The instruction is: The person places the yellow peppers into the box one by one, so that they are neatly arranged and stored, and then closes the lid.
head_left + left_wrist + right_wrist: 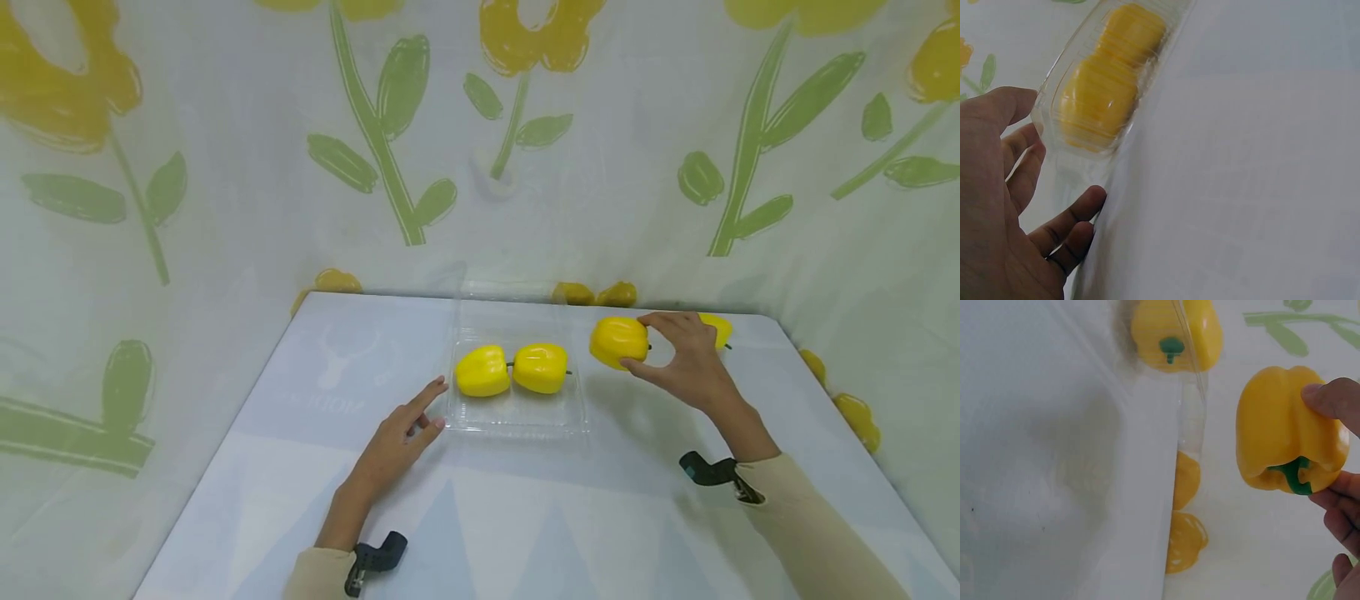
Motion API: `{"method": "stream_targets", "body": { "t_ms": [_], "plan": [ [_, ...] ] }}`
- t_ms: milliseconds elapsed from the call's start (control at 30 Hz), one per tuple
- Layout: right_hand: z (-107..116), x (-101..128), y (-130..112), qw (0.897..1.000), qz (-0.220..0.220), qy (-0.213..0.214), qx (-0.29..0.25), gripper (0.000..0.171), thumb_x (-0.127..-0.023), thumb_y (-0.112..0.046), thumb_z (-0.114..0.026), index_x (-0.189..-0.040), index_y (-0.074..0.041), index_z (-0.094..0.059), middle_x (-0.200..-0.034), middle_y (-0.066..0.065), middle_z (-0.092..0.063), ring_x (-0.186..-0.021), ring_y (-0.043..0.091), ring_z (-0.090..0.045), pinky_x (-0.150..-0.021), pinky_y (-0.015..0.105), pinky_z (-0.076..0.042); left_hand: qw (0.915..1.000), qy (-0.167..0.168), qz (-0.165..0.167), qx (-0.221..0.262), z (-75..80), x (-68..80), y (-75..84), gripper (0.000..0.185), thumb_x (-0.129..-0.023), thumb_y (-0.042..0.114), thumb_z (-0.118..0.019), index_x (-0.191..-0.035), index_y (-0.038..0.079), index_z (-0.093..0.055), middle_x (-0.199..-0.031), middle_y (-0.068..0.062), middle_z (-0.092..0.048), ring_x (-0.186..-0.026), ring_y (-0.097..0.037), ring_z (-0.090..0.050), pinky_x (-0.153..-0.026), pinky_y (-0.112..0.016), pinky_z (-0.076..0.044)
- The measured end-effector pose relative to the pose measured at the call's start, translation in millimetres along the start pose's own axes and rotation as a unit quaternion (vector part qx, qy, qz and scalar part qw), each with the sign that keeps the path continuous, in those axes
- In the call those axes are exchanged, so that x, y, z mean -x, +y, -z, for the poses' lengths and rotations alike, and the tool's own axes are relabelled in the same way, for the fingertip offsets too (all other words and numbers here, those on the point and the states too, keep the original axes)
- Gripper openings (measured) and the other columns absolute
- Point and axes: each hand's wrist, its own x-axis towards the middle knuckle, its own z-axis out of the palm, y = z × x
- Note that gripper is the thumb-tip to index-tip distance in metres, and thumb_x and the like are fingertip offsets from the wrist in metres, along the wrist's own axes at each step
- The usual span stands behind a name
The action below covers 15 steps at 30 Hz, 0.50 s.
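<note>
Our right hand point(686, 358) pinches a yellow pepper point(618, 341) above the worktop point(525, 517), just right of the clear tray point(517, 421) holding two peppers point(512, 369). Our left hand point(397, 442), fingers straight, touches the tray's corner, probably steadying it.

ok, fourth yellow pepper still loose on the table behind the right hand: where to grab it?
Take the loose pepper across its rounded body, from above. It lies on its side, stem pointing right, mostly hidden behind the right hand, which already holds another pepper.
</note>
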Motion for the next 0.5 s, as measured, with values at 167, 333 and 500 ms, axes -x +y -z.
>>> {"method": "stream_targets", "body": {
  "t_ms": [167,333,500],
  "plan": [
    [-1.9,0.6,-8.0,1.0,0.013,0.0,-0.005,0.063,-0.068,-0.027,-0.092,-0.12,-0.004,-0.065,-0.122,0.019,-0.063,-0.114,0.039,-0.046,-0.086,0.06,-0.027,1.0,-0.002,-0.003,0.003,-1.6,0.8,-1.5,0.058,-0.1,0.052,-0.053,-0.154,0.042,-0.036,-0.13,0.012,-0.057,-0.09,-0.014,-0.05,-0.079,-0.038,-0.044],
    [-1.8,0.2,-16.8,1.0,0.02,0.001,-0.007,0.064,-0.067,-0.027,-0.093,-0.12,-0.004,-0.065,-0.122,0.019,-0.064,-0.114,0.039,-0.047,-0.088,0.061,-0.028,1.0,-0.004,0.001,0.002,-1.0,2.0,-0.3,0.058,-0.101,0.05,-0.054,-0.155,0.043,-0.035,-0.131,0.012,-0.056,-0.091,-0.014,-0.05,-0.079,-0.038,-0.045],
    [-3.1,-2.1,-24.4,1.0,0.022,0.0,-0.012,0.065,-0.067,-0.028,-0.093,-0.121,-0.004,-0.065,-0.122,0.019,-0.064,-0.114,0.037,-0.047,-0.088,0.06,-0.028,1.0,-0.003,0.0,-0.001,0.5,1.2,-0.2,0.058,-0.1,0.052,-0.053,-0.155,0.043,-0.035,-0.127,0.013,-0.057,-0.09,-0.014,-0.049,-0.079,-0.038,-0.044]
  ]
}}
